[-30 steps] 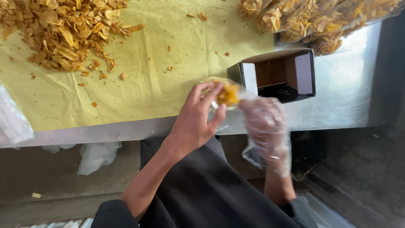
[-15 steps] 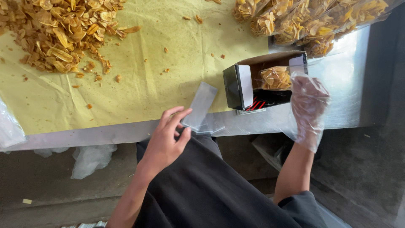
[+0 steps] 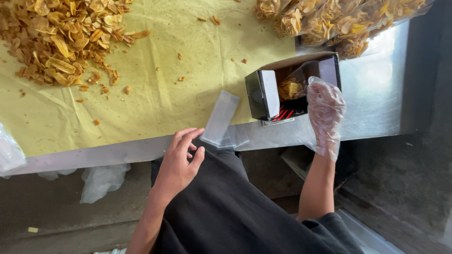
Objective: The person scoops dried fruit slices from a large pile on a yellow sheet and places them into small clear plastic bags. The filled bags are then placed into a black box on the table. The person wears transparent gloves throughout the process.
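Observation:
My left hand (image 3: 181, 162) is bare, with its fingers apart and holding nothing. It hovers at the table's near edge, its fingertips just short of an empty clear plastic bag (image 3: 220, 117) lying flat there. My right hand (image 3: 325, 110) wears a loose clear plastic glove. It rests open against the right side of a small black box (image 3: 263, 94). A filled small bag of yellow chips (image 3: 288, 87) lies inside the box.
A big heap of loose fried chips (image 3: 61, 42) covers the yellow paper sheet (image 3: 155, 94) at far left. Several filled chip bags (image 3: 339, 23) are stacked at far right. The metal table edge (image 3: 94, 157) runs across, and crumpled plastic (image 3: 101, 181) hangs below it.
A second ago both hands held a small chip bag together. That bag now lies in the box. My left hand then picked up an empty clear bag, let it go, and drew back.

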